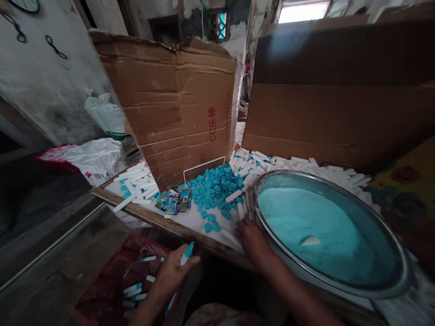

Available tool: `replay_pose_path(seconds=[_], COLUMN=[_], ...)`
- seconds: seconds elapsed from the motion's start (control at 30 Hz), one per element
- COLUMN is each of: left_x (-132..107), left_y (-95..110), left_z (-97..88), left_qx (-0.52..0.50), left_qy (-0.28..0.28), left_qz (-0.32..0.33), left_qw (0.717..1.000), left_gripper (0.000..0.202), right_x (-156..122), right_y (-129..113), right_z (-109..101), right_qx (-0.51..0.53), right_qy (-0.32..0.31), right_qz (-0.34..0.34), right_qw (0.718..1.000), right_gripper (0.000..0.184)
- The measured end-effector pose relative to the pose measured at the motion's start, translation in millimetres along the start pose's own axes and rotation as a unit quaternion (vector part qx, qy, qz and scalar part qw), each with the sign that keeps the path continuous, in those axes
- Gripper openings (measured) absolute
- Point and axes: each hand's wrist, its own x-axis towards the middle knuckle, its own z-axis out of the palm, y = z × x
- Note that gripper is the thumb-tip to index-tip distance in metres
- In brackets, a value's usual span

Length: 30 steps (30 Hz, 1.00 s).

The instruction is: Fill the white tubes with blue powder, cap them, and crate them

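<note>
My left hand (175, 267) is closed around a white plastic tube with a blue cap (186, 253), its capped end pointing up above the thumb. Further right, my right hand (251, 235) reaches down to the tabletop beside the metal bowl (263, 219). Its fingers are dark and smeared, so their grip is unclear. A white tube (231, 238) lies at its left side, and more white tubes (240, 210) are just beyond the fingertips. Loose blue caps (217, 185) form a heap on the table behind them.
Pale blue powder (312, 213) fills much of the bowl, with a white scoop-like piece (311, 241) in it. Cardboard sheets (163, 99) stand along the table's back. Colourful printed packets (175, 201) lie near the wooden edge (204, 240). Below, a red crate (98, 285) contains several capped tubes.
</note>
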Motion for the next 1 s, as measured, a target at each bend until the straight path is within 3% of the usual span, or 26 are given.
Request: replay_pose_path(seconds=[0.17, 0.27, 0.47, 0.6, 0.87, 1.0], left_x=[-4, -2, 24, 38, 27, 24], left_y=[-10, -13, 9, 22, 17, 18], left_z=[2.4, 0.9, 8.2, 21.4, 28.1, 30.0], left_qx=[0.009, 0.004, -0.049, -0.085, -0.141, -0.148], left_qy=[0.012, 0.034, 0.018, -0.010, -0.090, -0.092], left_qz=[-0.005, -0.013, 0.008, 0.027, 0.032, 0.026], left_qw=[1.000, 0.999, 0.999, 0.996, 0.985, 0.984], left_gripper=[0.033, 0.034, 0.039, 0.038, 0.029, 0.026], right_x=[45, 54, 19, -10, -29, -32], right_y=[-15, -18, -11, -9, -12, -13], right_z=[4, 5, -2, -4, 0, 5], right_qx=[0.013, 0.037, 0.155, 0.355, 0.467, 0.500], right_qy=[0.032, 0.039, 0.020, 0.020, -0.019, -0.024], right_qz=[0.029, 0.019, -0.044, -0.077, -0.104, -0.092], right_qw=[0.999, 0.998, 0.987, 0.932, 0.878, 0.861], right_gripper=[0.022, 0.022, 0.008, 0.007, 0.012, 0.010])
